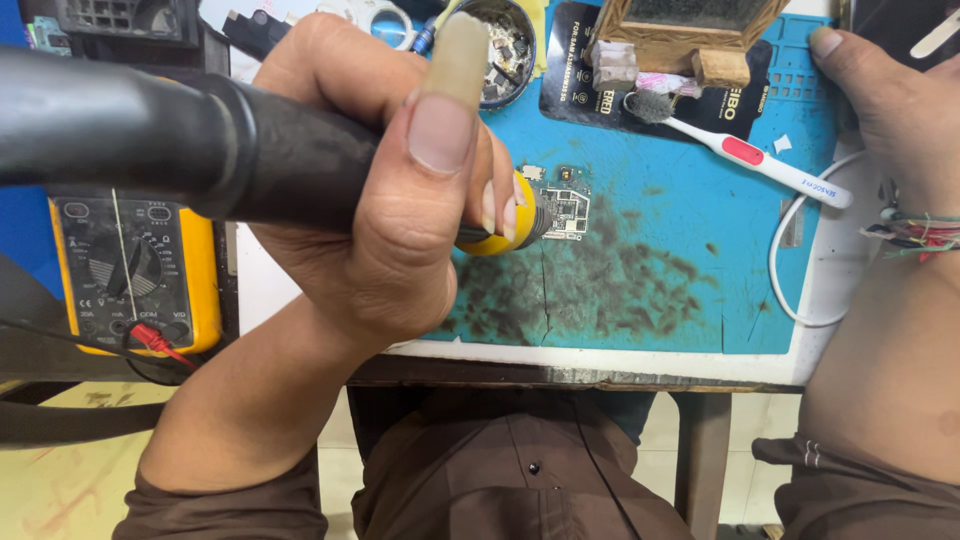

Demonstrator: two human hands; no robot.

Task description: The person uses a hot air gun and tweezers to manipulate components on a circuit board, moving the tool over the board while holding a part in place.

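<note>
My left hand (pixel 390 190) grips a thick black tool handle (pixel 150 130) with a yellow collar (pixel 515 225) at its front end. The collar sits right beside a small circuit board (pixel 565 205) that lies on a blue work mat (pixel 690 230). The tool's tip is hidden behind my fingers. My right hand (pixel 880 90) rests flat at the mat's far right corner, fingers apart, holding nothing; thread bands circle its wrist.
A yellow multimeter (pixel 130 275) lies at the left. A white and red toothbrush (pixel 740 150), a round tin of small parts (pixel 505 45), a wooden block (pixel 690 35) and a white cable (pixel 790 250) lie on or near the mat. Dark smudges cover the mat's near part.
</note>
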